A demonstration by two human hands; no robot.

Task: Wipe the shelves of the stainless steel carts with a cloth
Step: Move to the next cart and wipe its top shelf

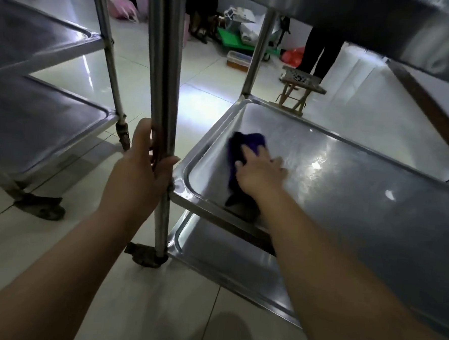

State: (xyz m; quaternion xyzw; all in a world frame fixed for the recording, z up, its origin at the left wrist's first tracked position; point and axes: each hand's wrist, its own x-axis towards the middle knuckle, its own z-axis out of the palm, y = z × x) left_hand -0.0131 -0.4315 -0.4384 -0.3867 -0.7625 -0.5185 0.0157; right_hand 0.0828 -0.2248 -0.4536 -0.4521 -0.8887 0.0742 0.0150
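A purple cloth (247,145) lies on the middle shelf (347,203) of the stainless steel cart on the right, near the shelf's left rim. My right hand (260,172) lies flat on the cloth with straight fingers, pressing it onto the steel. My left hand (144,170) grips the cart's near upright post (168,87), fingers and thumb curled round it. Below lies the cart's bottom shelf (226,256); the top shelf (410,28) overhangs at the upper right.
A second steel cart (37,121) with two visible shelves stands at the left, its caster (42,207) on the tiled floor. Beyond are a small wooden stool (299,93), a person's dark trouser legs (320,52), a green trolley and bags.
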